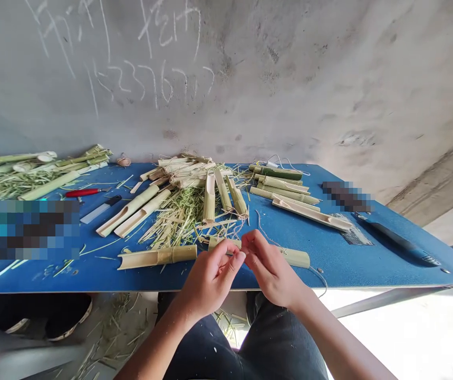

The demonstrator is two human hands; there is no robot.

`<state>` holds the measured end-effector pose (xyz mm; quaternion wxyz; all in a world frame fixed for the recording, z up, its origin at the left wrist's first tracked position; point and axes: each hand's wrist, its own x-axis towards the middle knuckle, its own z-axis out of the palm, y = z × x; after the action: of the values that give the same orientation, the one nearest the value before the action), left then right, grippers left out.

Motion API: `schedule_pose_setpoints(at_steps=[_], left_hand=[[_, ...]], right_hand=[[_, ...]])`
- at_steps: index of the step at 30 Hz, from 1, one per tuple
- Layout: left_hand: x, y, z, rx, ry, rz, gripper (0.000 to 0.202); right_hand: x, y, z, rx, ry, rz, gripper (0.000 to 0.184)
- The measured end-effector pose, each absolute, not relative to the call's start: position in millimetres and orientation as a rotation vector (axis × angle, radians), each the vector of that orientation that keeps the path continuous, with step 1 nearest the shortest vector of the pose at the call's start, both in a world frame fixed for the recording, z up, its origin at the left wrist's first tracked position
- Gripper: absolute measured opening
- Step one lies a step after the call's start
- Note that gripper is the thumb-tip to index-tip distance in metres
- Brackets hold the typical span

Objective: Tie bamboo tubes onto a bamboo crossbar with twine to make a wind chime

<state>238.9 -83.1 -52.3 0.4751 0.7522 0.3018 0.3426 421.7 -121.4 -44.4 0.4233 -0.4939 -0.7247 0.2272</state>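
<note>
My left hand (212, 277) and my right hand (271, 272) meet at the fingertips above the table's front edge. Each one is closed in a pinch, and whatever is between the fingers is too small or hidden to name. Behind them lies a bamboo piece (296, 257), its middle covered by my hands. Thin string (263, 229) runs beside this piece, and a loop of string hangs past its right end. Left of my hands rests another bamboo piece (157, 257) with a scooped-out end.
On the blue table (226, 287) are piled cut bamboo pieces (189, 171), shavings (179, 211), a hand saw (102, 208), a red-handled tool (84, 192) and a long dark blade (400, 243). Twine (123, 160) sits by the wall. Another person's shoe (68, 316) shows below left.
</note>
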Motion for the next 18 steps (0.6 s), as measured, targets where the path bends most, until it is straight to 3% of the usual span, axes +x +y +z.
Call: schedule_pose_setpoints(at_steps=[12, 18], left_hand=[[245.1, -86.1, -45.8, 2.084, 0.791, 0.955, 0.020], [248.5, -87.4, -51.5, 2.248, 0.724, 1.186, 0.024]], right_hand=[[434.3, -132.9, -32.1, -1.199, -1.755, 0.767, 0.013], [436.1, -135.6, -35.1, -1.133, -1.654, 0.882, 0.005]])
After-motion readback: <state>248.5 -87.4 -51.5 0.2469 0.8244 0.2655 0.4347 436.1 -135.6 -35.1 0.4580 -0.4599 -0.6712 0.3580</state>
